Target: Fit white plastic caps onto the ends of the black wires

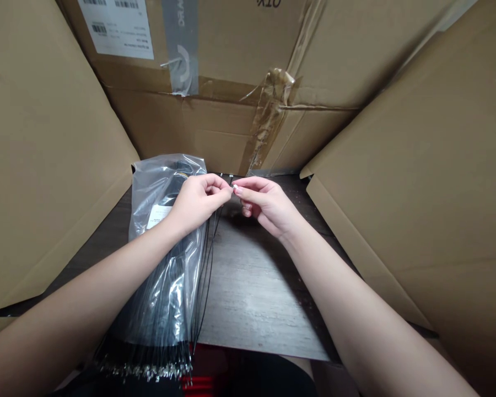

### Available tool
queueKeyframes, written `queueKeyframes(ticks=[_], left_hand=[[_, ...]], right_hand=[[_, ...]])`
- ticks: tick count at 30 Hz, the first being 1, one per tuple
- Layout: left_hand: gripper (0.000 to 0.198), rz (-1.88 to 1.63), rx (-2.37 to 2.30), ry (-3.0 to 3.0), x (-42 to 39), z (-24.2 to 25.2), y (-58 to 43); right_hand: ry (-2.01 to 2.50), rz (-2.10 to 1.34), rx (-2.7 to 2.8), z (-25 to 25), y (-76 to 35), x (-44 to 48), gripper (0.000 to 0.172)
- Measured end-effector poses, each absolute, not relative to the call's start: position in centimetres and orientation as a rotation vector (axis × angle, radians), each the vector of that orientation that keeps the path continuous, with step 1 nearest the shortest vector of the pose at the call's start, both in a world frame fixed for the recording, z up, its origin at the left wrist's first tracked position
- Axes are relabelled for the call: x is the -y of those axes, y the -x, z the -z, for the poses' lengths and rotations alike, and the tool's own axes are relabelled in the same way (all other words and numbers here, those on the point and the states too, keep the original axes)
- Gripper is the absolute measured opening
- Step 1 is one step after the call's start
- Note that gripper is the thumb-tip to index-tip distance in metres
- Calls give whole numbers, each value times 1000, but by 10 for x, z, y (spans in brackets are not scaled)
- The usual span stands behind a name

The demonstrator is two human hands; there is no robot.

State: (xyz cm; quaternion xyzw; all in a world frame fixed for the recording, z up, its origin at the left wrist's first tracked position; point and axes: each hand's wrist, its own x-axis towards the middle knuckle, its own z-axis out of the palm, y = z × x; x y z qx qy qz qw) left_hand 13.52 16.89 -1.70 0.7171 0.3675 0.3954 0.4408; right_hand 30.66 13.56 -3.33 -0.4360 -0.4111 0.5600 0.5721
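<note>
One bagged wire bundle (161,298), two hands (198,201) (267,207), one white tip (235,187)

Room to pass over the gray tabletop (258,292) right of the loose black wires (206,270), below the left hand (198,201) and right hand (267,207) — plastic bag of wires (165,275) crowds the left, cardboard flaps (53,154) hem in both sides, cardboard box (177,127) blocks straight ahead — open only from the person's side
</note>
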Motion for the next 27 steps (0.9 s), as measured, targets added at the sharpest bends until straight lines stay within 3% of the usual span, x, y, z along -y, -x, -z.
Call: queueKeyframes(ticks=[27], left_hand=[[16,-943,-922,-1743,-169,15,-135]], right_hand=[[1010,-1315,1012,38,-309,-137,38]])
